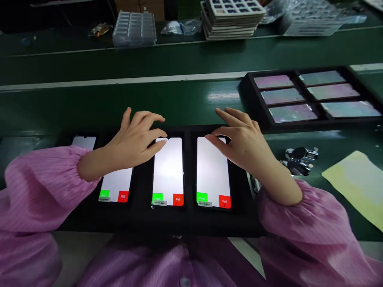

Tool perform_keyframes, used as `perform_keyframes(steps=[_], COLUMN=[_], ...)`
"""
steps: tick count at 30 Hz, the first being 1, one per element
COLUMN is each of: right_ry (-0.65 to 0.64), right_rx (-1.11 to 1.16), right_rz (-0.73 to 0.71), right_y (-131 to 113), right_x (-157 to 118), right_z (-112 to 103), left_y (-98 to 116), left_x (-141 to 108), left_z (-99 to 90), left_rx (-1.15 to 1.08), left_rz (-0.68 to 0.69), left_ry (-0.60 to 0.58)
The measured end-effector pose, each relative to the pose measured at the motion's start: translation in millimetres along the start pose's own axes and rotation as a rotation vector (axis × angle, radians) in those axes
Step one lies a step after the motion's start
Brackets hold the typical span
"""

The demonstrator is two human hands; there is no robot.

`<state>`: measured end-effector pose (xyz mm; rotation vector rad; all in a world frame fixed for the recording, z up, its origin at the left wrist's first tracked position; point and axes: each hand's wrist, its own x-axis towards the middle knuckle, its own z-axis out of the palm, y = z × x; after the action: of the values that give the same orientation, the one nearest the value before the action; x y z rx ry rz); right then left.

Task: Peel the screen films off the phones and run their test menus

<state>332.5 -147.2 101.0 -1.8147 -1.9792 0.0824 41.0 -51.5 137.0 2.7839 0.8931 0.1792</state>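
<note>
Several phones lie in a black tray [185,223] before me, their lit white screens showing a green and a red button at the near end. My left hand [139,137] is over the top of the middle phone [168,171], fingers apart, thumb tip at its upper left corner. Over the upper end of the right phone [212,171] is my right hand [241,133], fingers stretched out, thumb near the screen's top. Whether either thumb touches glass I cannot tell. My left forearm partly covers another phone [116,185], and a further phone [85,142] shows beyond my sleeve.
A black tray [245,85] of several pinkish-blue phones or panels sits at the back right. Small metal-and-black parts [299,159] and a yellow sheet [359,187] lie right. Stacked pale trays [231,24] and clear plastic trays [134,30] line the back.
</note>
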Motion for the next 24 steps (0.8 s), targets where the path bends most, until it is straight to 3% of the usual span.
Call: perform_keyframes(steps=[5,10,17,21,24], right_ry=[0.007,-0.047,0.013,0.049,0.056], right_rx=[0.142,0.152,0.169,0.160,0.146], right_rz=[0.048,0.052,-0.051,-0.167,-0.220], right_y=[-8.1,-11.5,-10.0,-5.0,-13.0], right_x=[5.7,9.7,15.9,15.5,-1.6], right_z=[11.9,12.7,19.7,19.3,2.8], left_y=[-1.9,-1.3,36.9,51.3,60.1], left_x=[8.8,19.4,24.1,25.0,22.2], left_z=[3.8,-5.2,-12.4,-2.5,2.2], left_rx=[-0.017,0.034,0.121,0.153,0.158], left_rz=[-0.056,-0.042,0.126,0.208,0.210], left_ry=[-0.032,-0.091,0.112,0.117,0.102])
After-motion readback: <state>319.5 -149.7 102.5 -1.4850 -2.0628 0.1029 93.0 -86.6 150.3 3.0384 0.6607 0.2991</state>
